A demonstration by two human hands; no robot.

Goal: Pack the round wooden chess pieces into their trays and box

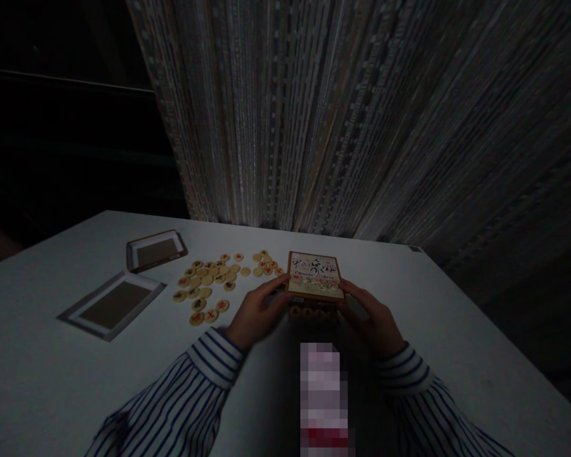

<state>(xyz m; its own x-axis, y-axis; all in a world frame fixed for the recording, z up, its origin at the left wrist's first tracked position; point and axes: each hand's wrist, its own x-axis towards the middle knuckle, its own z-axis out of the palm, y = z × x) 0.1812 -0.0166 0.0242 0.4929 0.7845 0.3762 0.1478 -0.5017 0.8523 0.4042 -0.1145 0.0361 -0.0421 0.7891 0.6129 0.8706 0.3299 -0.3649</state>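
Observation:
A small Chinese chess box (315, 274) with printed lettering on its top is in front of me, between my hands. My left hand (259, 311) grips its left side, fingers along the edge. On the opposite side, my right hand (374, 317) holds the box with its fingers at the right edge. Round wooden chess pieces (208, 279) with red and dark characters lie spread to the left of the box, some overlapping. A few more pieces (265, 263) are bunched just beyond my left fingertips. The undersides of both hands are in shadow.
Two shallow open box parts, a farther tray (181, 244) and a nearer tray (118, 277), rest at the left of the white table (171, 381). A string curtain (290, 127) hangs behind the table's far edge. The room is dim.

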